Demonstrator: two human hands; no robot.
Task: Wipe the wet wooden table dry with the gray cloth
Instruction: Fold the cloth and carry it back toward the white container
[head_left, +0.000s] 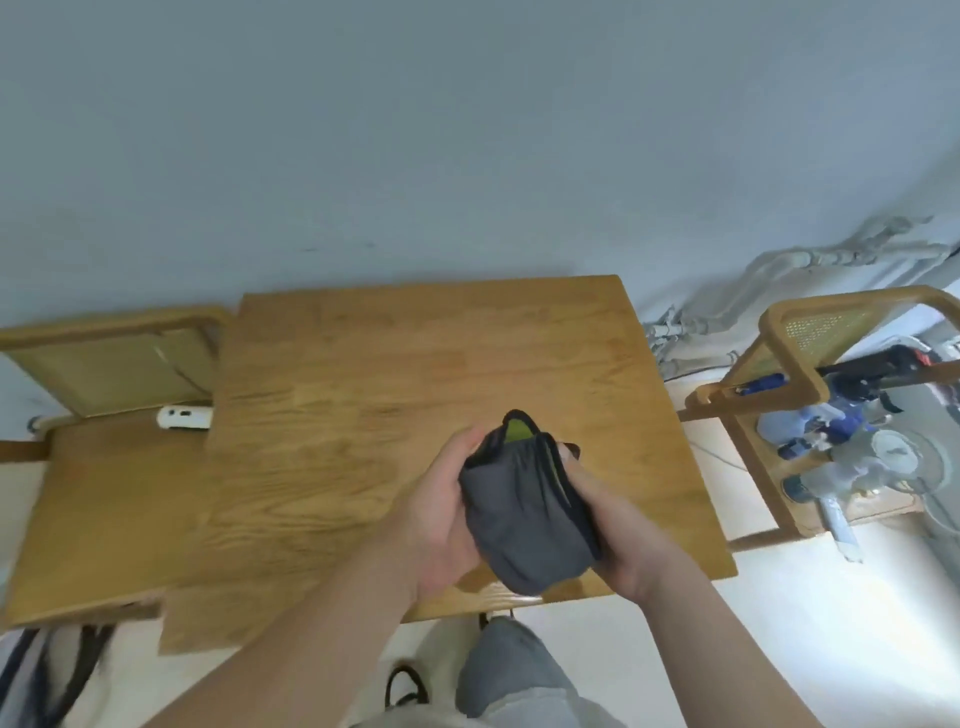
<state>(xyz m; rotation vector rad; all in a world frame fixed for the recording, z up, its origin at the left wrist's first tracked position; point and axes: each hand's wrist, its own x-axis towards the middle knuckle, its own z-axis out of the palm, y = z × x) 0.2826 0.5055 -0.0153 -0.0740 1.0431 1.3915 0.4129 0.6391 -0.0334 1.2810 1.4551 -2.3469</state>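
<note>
- Cloth (524, 514): gray, folded into a thick bundle, held up between both hands over the table's near-right part, at about 5 o'clock from the table's middle. A yellow-green patch shows at its top fold.
- Left hand (441, 519): cups the cloth's left side, palm turned toward it, fingers wrapped behind it; clamped on the cloth.
- Right hand (618, 530): grips the cloth's right edge, fingers (569, 452) curled over the top; clamped on the cloth.
- Table (363, 395): wooden, pale grain, against a wall; a bright sheen on the near edge just below the cloth. Cannot tell wet from glare.
- Chair (114, 358) at 9 o'clock of the table, with a white device (184, 417) on its seat.
- Second chair (810, 343) at 3 o'clock, with clutter on and beyond it, too blurred to name.
</note>
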